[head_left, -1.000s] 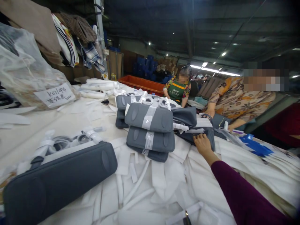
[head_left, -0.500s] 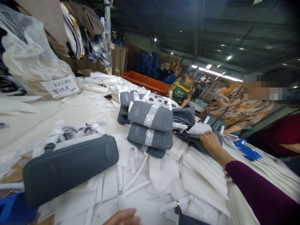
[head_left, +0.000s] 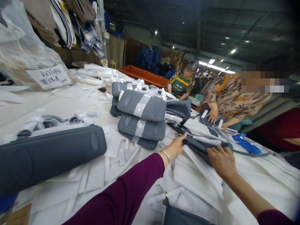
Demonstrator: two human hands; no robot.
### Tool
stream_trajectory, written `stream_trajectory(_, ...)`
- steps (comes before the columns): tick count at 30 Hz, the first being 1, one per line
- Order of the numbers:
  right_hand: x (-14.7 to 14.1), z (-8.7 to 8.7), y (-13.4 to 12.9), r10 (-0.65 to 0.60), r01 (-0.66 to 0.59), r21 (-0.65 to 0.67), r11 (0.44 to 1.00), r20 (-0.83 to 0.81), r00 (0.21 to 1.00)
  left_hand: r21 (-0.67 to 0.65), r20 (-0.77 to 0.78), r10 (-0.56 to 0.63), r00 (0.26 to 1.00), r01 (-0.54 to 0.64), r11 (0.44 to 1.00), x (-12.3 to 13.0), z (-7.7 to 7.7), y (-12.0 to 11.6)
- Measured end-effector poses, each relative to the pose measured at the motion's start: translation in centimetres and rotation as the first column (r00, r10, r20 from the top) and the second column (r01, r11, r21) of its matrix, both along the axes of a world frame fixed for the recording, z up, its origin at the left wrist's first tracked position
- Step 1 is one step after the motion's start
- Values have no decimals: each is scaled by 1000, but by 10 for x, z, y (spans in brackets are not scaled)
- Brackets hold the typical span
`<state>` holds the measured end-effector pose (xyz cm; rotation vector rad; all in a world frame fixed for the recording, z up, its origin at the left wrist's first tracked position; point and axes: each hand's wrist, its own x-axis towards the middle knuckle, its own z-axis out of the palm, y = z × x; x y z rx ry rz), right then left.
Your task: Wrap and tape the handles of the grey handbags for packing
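Observation:
A dark grey handbag [head_left: 199,149] with white paper stuffing at its opening lies on the paper-covered table. My left hand [head_left: 176,147] grips its near left edge, by a metal zipper end, with the thumb on top. Fingers curled, my right hand [head_left: 222,161] holds the bag's right side. To the left, a stack of grey bags [head_left: 142,117] bound with clear tape stands on the table. Another long grey bag [head_left: 53,153] with wrapped handles sits at the far left. Near the bottom edge, part of a dark grey bag [head_left: 185,215] with a metal puller shows.
White paper sheets and strips [head_left: 93,179] cover the near table. A co-worker in a patterned top [head_left: 234,93] handles dark material across the table; another in a green apron [head_left: 179,86] stands farther back. An orange bin [head_left: 142,76] and a labelled plastic bag [head_left: 37,59] are behind.
My left hand has moved from the bottom edge up to the bag's left side. The handbag has come nearer with my right hand. The view has shifted slightly right.

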<state>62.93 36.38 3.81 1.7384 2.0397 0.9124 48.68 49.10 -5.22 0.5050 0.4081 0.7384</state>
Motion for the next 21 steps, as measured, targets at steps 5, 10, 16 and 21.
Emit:
stream_trajectory(5, -7, -6, -25, 5, -5, -18, 1000, -17, 1000, -79, -124, 43, 991, -53, 995, 20, -12, 10)
stream_trajectory(10, -5, -10, -30, -21, 20, -22, 1000, -32, 999, -17, -227, 103, 968, -109, 994, 10, 1, 0)
stream_trajectory(16, 15, -4, -9, -186, 183, -39, 982, -123, 975, 178, -469, 278, 838, -219, 959, -37, 23, -45)
stream_trajectory(21, -44, 25, -49, -223, 226, -30, 974, -326, 919, 339, -545, 304, 781, -127, 932, -136, 66, -109)
